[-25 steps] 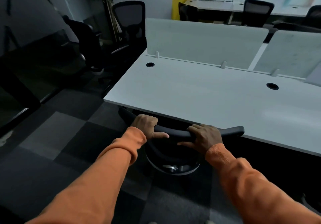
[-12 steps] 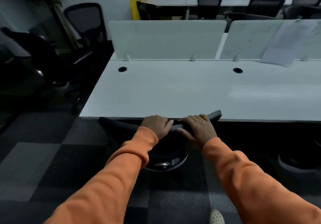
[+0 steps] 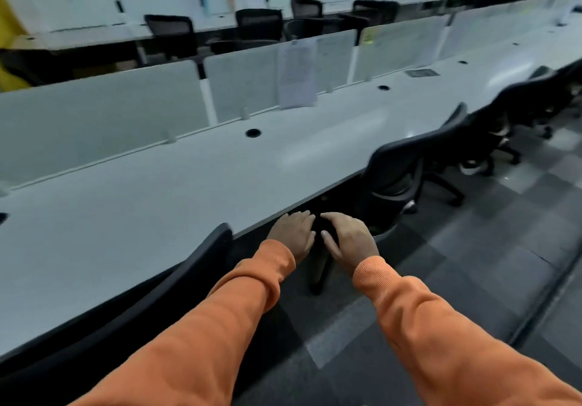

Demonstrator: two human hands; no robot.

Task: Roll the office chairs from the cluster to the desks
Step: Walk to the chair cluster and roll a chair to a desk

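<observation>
Your left hand [image 3: 293, 235] and right hand [image 3: 349, 241] hover side by side at centre frame, fingers loosely spread, apparently holding nothing. The office chair [image 3: 201, 264], lower left, sits tucked against the counter [image 3: 157, 201]. This placement looks done; next, go fetch another chair.

Paper sheet [image 3: 297, 73] on divider panel [image 3: 242, 86]

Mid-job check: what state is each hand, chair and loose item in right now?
Left hand: open, fingers straight, by the desk edge.
Right hand: open, beside the left, gripping nothing.
Near chair: backrest at the desk edge, no hand on it.
Next chair: tucked in at the desk.
Paper sheet: hanging on the partition.
</observation>
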